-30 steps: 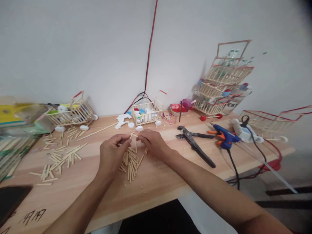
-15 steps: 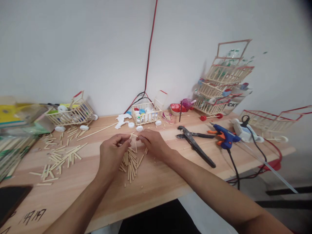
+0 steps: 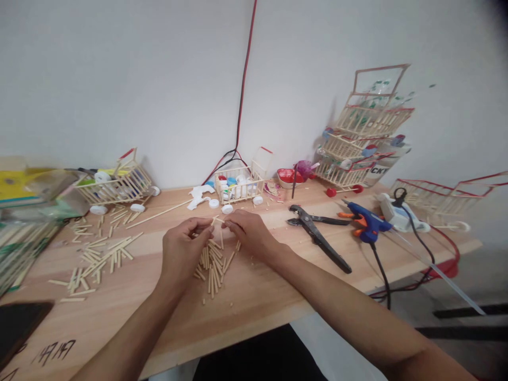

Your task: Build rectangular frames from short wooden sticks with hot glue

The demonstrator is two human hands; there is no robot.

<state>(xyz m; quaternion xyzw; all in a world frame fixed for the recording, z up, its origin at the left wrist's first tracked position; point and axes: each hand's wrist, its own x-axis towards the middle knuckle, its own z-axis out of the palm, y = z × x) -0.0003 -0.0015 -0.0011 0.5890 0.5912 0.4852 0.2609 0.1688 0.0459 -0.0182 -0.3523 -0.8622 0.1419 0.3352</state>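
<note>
Stick (image 3: pixel 218 219) pinched by my left hand (image 3: pixel 185 246) and right hand (image 3: pixel 251 234); 1 bent or 2 meeting, cannot tell. Sits between fingertips, long axis roughly crosswise, peaked mid-gap. Pile (image 3: pixel 212 267) on table (image 3: pixel 257 296), nearer left hand.

Thin wood (image 3: pixel 219 219) pinched in my left hand (image 3: pixel 186 244) and right hand (image 3: pixel 252 233), ends hidden by fingers; too small to tell if one bent piece or two. My left hand hides part of stick pile (image 3: pixel 213 270). Dark slab (image 3: pixel 24 328), yellow box (image 3: pixel 14 180) cut off at left edge. Container lettering (image 3: pixel 379 169) partly hidden behind stacked carts (image 3: pixel 367 120).
</note>
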